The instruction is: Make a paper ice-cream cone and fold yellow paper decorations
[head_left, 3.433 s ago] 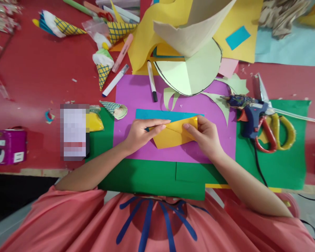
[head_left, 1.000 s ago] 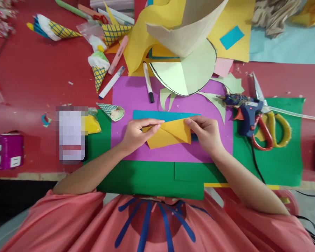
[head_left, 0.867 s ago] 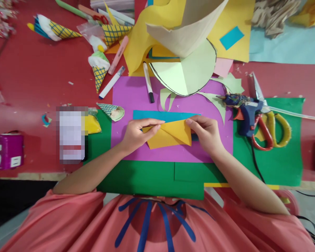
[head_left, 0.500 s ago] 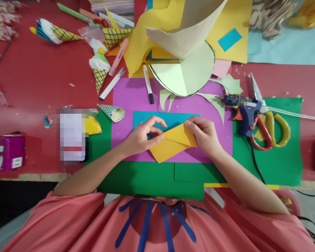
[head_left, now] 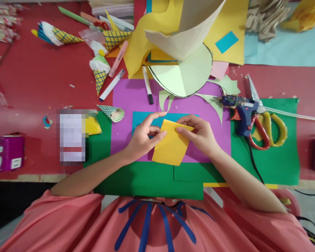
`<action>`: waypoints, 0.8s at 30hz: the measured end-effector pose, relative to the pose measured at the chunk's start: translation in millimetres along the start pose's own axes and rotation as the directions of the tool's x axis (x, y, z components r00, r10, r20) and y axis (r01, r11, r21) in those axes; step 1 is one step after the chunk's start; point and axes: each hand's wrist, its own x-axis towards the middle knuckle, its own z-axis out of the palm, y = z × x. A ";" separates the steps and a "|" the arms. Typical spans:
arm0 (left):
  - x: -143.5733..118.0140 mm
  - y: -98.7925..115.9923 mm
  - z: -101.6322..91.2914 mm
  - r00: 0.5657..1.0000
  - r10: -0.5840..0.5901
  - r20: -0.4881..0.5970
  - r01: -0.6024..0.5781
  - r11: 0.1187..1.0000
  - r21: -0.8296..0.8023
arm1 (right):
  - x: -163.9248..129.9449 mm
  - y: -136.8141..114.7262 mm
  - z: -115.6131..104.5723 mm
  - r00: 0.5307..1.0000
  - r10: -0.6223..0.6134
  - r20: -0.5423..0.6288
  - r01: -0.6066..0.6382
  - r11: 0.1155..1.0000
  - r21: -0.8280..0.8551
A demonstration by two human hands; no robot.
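Both my hands hold a folded yellow paper above the purple sheet. My left hand pinches its upper left edge with thumb and fingers. My right hand grips its upper right corner. The yellow piece hangs almost upright, its lower edge over the green sheet. A teal paper strip lies flat on the purple sheet behind my hands, partly hidden by them.
A blue glue gun and red and yellow scissors lie to the right. Markers, paper ice-cream cones and a pile of cut coloured sheets fill the far side. A purple box sits far left.
The yellow paper lay flat and wide between my hands, with a diagonal fold showing. It has since been lifted and turned so that it stands narrower and taller.
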 end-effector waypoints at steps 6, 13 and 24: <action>5.9 -2.9 0.6 0.999 0.040 0.028 -0.042 0.997 0.058 | -0.1 -0.9 4.4 0.998 -0.043 0.054 0.048 0.994 -0.097; 7.5 -15.2 2.0 0.996 0.086 -0.025 -0.084 0.995 0.048 | 0.6 2.1 7.2 0.999 -0.051 -0.007 0.051 0.995 -0.090; 8.5 -17.1 2.5 0.989 0.145 -0.030 -0.139 0.980 0.141 | -1.5 4.8 9.3 0.999 -0.040 -0.006 0.039 0.994 -0.100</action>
